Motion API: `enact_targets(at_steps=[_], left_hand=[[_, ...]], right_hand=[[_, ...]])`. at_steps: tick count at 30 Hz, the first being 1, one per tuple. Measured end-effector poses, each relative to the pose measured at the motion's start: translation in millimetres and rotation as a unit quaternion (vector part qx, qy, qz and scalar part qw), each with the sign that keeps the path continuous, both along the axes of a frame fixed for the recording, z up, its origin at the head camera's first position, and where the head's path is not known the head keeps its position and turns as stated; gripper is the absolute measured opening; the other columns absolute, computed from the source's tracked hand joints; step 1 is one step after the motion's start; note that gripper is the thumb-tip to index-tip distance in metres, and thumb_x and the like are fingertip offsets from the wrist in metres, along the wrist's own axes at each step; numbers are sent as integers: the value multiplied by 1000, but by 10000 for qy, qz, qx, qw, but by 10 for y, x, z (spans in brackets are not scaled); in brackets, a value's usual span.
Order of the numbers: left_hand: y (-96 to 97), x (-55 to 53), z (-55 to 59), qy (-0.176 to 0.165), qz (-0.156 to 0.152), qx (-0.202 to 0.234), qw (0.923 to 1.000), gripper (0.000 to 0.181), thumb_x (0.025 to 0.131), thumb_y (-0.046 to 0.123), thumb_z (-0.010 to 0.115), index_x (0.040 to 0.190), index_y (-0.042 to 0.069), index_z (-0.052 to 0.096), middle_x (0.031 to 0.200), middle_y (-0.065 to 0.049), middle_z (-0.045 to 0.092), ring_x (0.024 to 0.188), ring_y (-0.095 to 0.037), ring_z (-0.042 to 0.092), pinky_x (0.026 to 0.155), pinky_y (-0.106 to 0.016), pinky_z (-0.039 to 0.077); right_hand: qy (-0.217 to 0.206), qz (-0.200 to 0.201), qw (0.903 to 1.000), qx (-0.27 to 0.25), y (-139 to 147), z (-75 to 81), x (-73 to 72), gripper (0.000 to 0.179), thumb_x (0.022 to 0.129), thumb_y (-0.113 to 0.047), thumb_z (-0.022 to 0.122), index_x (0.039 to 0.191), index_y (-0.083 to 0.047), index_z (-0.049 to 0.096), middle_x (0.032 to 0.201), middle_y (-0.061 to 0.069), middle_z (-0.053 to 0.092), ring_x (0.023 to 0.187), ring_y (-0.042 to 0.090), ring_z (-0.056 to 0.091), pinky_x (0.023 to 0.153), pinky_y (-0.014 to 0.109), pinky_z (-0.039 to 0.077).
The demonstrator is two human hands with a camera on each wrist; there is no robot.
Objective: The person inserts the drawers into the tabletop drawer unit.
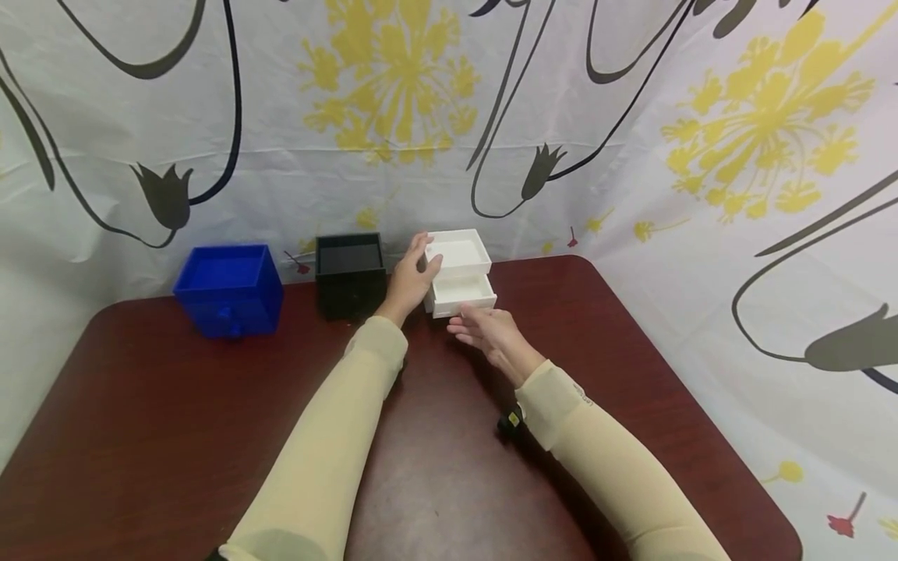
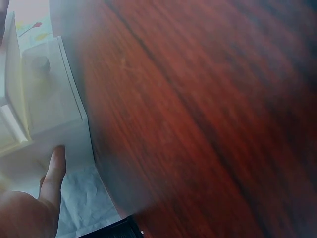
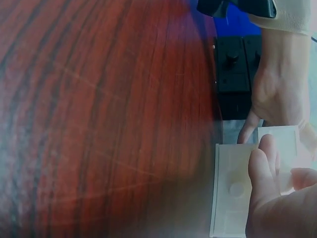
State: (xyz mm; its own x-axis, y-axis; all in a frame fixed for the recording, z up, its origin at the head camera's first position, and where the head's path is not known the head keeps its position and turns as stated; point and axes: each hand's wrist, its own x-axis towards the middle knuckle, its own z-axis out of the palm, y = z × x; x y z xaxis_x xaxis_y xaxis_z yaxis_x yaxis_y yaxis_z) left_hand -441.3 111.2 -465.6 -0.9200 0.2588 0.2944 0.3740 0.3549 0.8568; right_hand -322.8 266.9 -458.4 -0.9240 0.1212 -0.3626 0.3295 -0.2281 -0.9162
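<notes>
A small white drawer box (image 1: 459,251) stands at the back of the table, its upper drawer (image 1: 466,290) partly out. Below that drawer, a round knob (image 3: 237,190) sits on the lower front in the right wrist view. My left hand (image 1: 407,284) rests against the box's left side, thumb near the top edge; one straight finger (image 2: 55,163) touches the side wall in the left wrist view. At the upper drawer's front is my right hand (image 1: 494,335). Its thumb and fingers appear to pinch the drawer knob, which they mostly cover.
A black drawer box (image 1: 351,280) stands just left of the left hand. Farther left is a blue drawer box (image 1: 230,288) with a knob on its front. Behind the dark red table (image 1: 449,467) hangs a patterned curtain (image 1: 266,156), which also runs along the right side.
</notes>
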Motion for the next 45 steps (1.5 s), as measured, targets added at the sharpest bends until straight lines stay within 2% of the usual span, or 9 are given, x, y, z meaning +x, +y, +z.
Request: enact_targets(at_steps=[4,8,11,23,31,36,39,43,45], left_hand=[[0,10,11,7,-12,-47,10000,56,105,44,53,155,23,44,166,12,26,150,-18,30,120,-41,27],[0,17,21,48,-23,-32,10000,56,105,44,52,155,21,44,166,11,27,150,-19,30,120,-40,27],[1,8,17,107,-30,-5,9999,56,105,42,53,155,19,44,166,8,27,150,-19,29,121,-40,25],[-7,-6,2,258,-62,74,9996,54,105,39,54,154,17,45,165,5,30,149,-19,31,121,-39,26],[-3,-9,-10,200,-70,127,9997,55,105,41,54,154,18,45,165,6,30,149,-18,30,121,-38,25],[3,-25,-32,224,-95,190,9995,55,104,41,54,153,17,46,164,5,31,149,-17,31,121,-36,25],[2,-27,-35,236,-110,233,9994,55,104,40,55,153,16,47,164,5,32,149,-18,32,120,-36,25],[-2,-22,-27,228,-106,200,9995,55,104,40,54,153,17,46,164,5,31,148,-19,32,120,-38,27],[-7,-23,-26,224,-98,176,9995,55,104,41,54,154,17,46,164,5,31,149,-19,32,120,-39,27]], right_hand=[[-133,89,9998,-135,18,8,-16,26,103,-17,61,117,5,64,105,19,74,85,19,75,79,30,60],[-147,222,9994,-215,30,23,-27,24,104,-17,59,116,4,63,127,30,64,86,19,74,80,30,60],[-130,280,9993,-207,34,32,-40,24,105,-15,57,119,4,62,134,32,59,86,19,74,80,30,59],[-148,258,9995,-105,28,52,-97,30,104,-15,58,126,7,60,125,28,66,87,19,74,83,32,59],[-172,246,9995,-136,35,47,-128,26,105,-14,58,122,5,61,99,16,74,86,19,74,86,34,59],[-100,212,9996,-155,38,37,-157,21,104,-12,57,117,4,62,102,18,74,85,19,74,92,37,57],[-34,214,9997,-137,43,32,-174,19,104,-12,57,112,4,63,104,20,74,85,20,74,90,37,57],[-23,200,9997,-145,41,35,-181,19,105,-13,57,111,3,63,103,20,74,85,20,74,81,32,60],[-46,202,9997,-161,35,44,-181,19,105,-14,58,112,3,62,101,18,74,84,19,74,82,32,59]])
